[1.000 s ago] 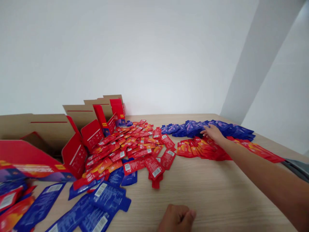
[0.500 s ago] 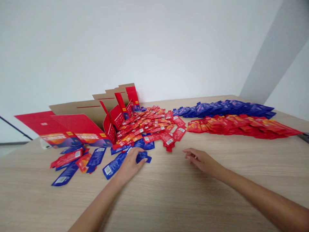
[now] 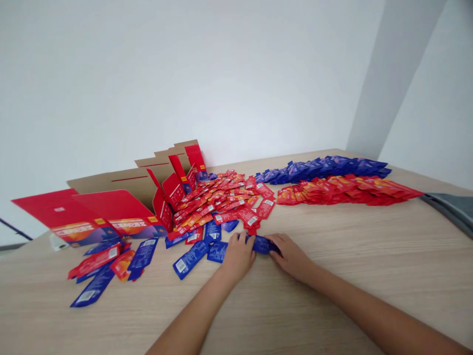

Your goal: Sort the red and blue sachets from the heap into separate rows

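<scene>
Between my two hands, just above the tabletop, is a blue sachet (image 3: 261, 245). My left hand (image 3: 238, 254) grips its left end, fingers bent over it. The right end sits in the closed fingers of my right hand (image 3: 291, 256). Left of my left hand lie loose blue sachets (image 3: 191, 259), printed side up with barcodes showing. Just beyond my hands spreads a heap of red-orange sachets (image 3: 221, 195), with a few blue ones at its near edge.
Open red cardboard boxes (image 3: 121, 209) stand in a row at the left. A small mixed pile (image 3: 98, 261) of sachets lies before them. Overlapping rows of blue sachets (image 3: 321, 167) and red sachets (image 3: 343, 190) stretch rightwards. Something dark grey (image 3: 453, 209) rests at the right edge.
My left hand has moved right with a blue sachet. My right hand has come in from the right and closed on the sachet's other end. The view has shifted slightly.
</scene>
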A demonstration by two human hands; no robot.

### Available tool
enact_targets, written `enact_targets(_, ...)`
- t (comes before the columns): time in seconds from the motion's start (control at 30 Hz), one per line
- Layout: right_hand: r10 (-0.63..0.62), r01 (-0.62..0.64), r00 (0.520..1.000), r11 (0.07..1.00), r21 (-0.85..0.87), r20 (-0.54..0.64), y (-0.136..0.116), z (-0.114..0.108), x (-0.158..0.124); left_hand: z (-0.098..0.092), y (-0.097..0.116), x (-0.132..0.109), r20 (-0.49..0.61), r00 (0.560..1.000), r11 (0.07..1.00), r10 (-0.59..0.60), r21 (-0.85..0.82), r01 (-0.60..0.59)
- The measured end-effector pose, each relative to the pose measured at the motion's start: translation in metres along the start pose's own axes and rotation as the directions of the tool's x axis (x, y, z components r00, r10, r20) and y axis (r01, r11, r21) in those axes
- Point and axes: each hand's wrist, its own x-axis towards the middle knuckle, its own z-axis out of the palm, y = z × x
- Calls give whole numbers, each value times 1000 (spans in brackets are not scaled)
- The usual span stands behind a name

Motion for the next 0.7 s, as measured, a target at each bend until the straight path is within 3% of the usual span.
enact_targets(0.1, 131, -101, 987, 958, 270, -96, 1, -12, -1, -1, 8, 20, -16, 1000, 998, -8, -57, 7)
enact_targets(0.17, 267, -128, 937, 864, 487, -227, 3, -24, 2, 0, 8, 26, -71, 996, 961, -54, -276, 32)
enact_targets(0.2, 335, -120, 893, 821, 558, -301, 4, -29, 4, 1, 8, 28, -70, 990, 898, -124, -433, 82)
enact_targets(0.27, 425, -123, 823, 781, 612, -377, 5, -34, 7, 5, 13, 30, 60, 959, 636, -278, -736, 230)
enact_targets(0.3, 440, -158, 831, 774, 613, -341, 5, -33, 7, 7, 18, 31, 158, 937, 465, -313, -835, 296)
enact_targets(0.37, 404, -251, 903, 775, 580, -149, 2, -26, 6, 12, 32, 30, 286, 913, 183, -290, -920, 346)
enact_targets(0.43, 331, -301, 943, 795, 527, 39, -4, -17, 3, 15, 45, 29, 303, 923, 31, -237, -947, 319)
enact_targets(0.47, 311, -302, 948, 809, 505, 70, -8, -13, 1, 17, 51, 27, 303, 929, -14, -212, -951, 307)
enact_targets(0.57, 295, -265, 955, 842, 470, 8, -16, -9, -1, 17, 58, 23, 302, 942, -86, -149, -953, 292)
enact_targets(0.7, 264, -226, 964, 875, 428, -32, -22, -14, 0, 17, 55, 20, 362, 922, -28, -137, -932, 361)
